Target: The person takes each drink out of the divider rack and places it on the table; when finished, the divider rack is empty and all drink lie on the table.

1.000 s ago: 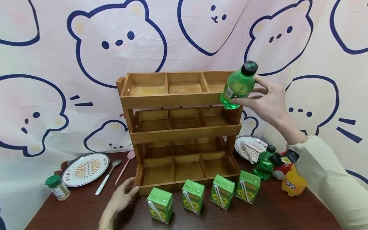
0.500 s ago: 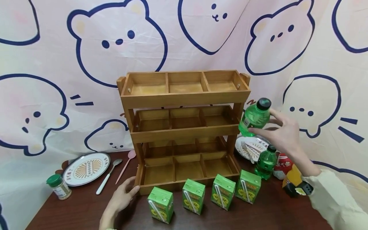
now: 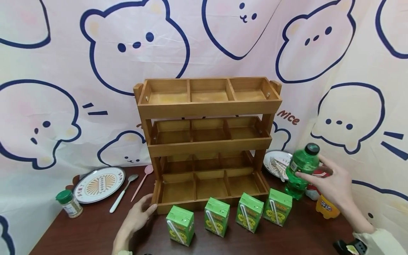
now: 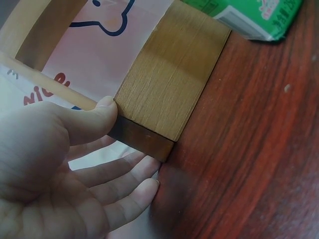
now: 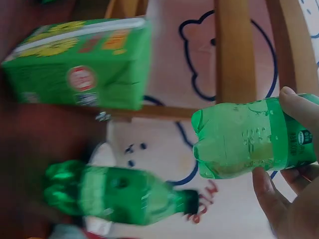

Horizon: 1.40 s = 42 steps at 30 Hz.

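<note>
My right hand (image 3: 334,180) grips a green plastic bottle (image 3: 304,161) with a black cap, thumb on one side and fingers on the other. In the right wrist view the bottle's base (image 5: 219,142) points toward a second green bottle (image 5: 124,194), which stands on the table. From the head view the held bottle overlaps the upper part of that standing one. At the lower left front corner of a brown wooden tiered rack (image 3: 210,106), my left hand (image 3: 135,216) holds the frame. Its thumb (image 4: 102,114) presses the wood's edge while the other fingers reach behind.
Several green drink boxes (image 3: 216,216) with straws stand before the rack. Left lie a plate (image 3: 95,186), a spoon (image 3: 122,194), a pink spoon (image 3: 141,182) and a green-lidded jar (image 3: 69,204). Right are a plate (image 3: 269,157), a fork (image 3: 278,168) and an orange item (image 3: 328,207).
My right hand has carried the green bottle down and to the right, from beside the rack's top tier to the standing bottle. My left hand has stayed at the rack's corner.
</note>
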Motion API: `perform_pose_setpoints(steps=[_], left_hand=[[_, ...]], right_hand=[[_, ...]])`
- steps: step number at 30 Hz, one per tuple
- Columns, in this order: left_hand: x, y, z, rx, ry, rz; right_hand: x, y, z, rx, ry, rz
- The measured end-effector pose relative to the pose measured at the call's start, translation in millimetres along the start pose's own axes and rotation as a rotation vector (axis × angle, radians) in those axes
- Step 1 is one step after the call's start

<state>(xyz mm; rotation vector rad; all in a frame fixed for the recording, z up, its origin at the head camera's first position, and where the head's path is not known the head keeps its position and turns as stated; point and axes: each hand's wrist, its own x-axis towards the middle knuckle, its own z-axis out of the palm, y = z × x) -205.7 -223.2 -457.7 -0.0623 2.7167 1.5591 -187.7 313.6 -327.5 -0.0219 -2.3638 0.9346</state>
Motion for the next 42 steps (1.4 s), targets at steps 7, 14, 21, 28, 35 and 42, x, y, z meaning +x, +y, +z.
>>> perform_pose_setpoints(steps=[7,14,21,28,35,42], left_hand=[[-0.5,2.6,1.4,-0.011,0.003,-0.001],[-1.7,2.3,1.6,-0.009,0.007,0.004],[-4.4,2.0,-2.1,0.006,0.013,-0.003],[-5.6,0.4,-4.3,0.008,0.018,0.006],[-6.0,0.6,-3.6,0.012,0.019,0.008],[-4.9,3.6,-2.1,0.081,0.014,0.019]], right_hand=[[-26,31,-4,-0.062,-0.051,0.125],[-44,57,2,-0.163,-0.107,0.22],[-58,81,13,-0.186,-0.24,0.248],[-61,91,20,-0.148,-0.317,0.279],[-55,92,24,-0.153,-0.359,0.341],[-57,71,22,-0.101,-0.231,0.336]])
